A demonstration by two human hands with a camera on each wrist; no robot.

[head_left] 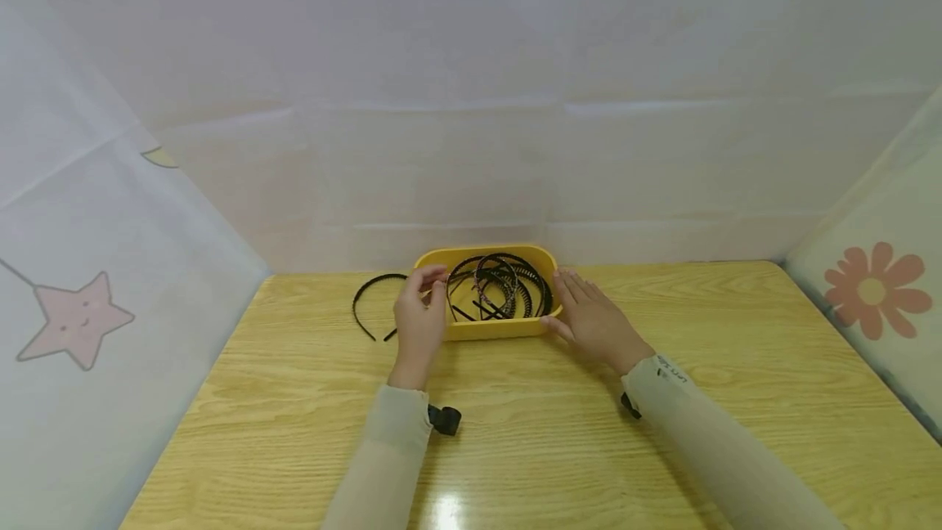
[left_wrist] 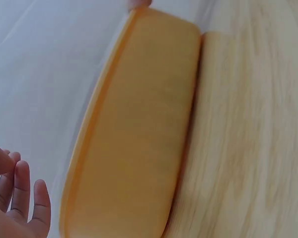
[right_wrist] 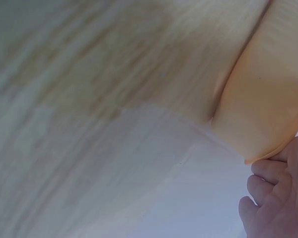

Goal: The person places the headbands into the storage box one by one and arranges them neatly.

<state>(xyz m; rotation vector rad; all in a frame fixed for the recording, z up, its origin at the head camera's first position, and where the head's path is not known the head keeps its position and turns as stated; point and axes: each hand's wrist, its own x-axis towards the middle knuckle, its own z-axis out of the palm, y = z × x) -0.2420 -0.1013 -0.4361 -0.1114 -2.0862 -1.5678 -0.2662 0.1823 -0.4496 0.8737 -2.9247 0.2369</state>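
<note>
Two hands work at a yellow tray [head_left: 486,330] that sits on the wooden surface [head_left: 515,448], far-centre, close to the white backdrop. Left hand [head_left: 418,317] is at the tray's left end, w/ fingers curled over the rim there; its grip looks closed around a thin black headband end near the rim, though the exact contact is too small to confirm. Right hand [head_left: 592,319] lies at the tray's right end, fingers straight & together, touching the tray wall, grip relaxed, holding nothing. Inside the tray: a tangle of black headbands [head_left: 500,285], several w/ comb teeth, one w/ a beaded or patterned band; they overlap, can't count exactly. One more black headband [head_left: 368,301] lies on the surface just left of the tray, open side facing near, beside the left hand. Left wrist view shows the tray's long outer wall [left_wrist: 139,139] blurred, w/ the left fingertips [left_wrist: 22,183] at bottom left, apart from the wall in that view. Right wrist view shows the tray's corner [right_wrist: 268,99] & the right fingers [right_wrist: 268,193] just below its rim, blurred. Both sleeves are pale; small black clips from the wrist cams show by each wrist. Star print on left wall, flower print on right wall.
</note>
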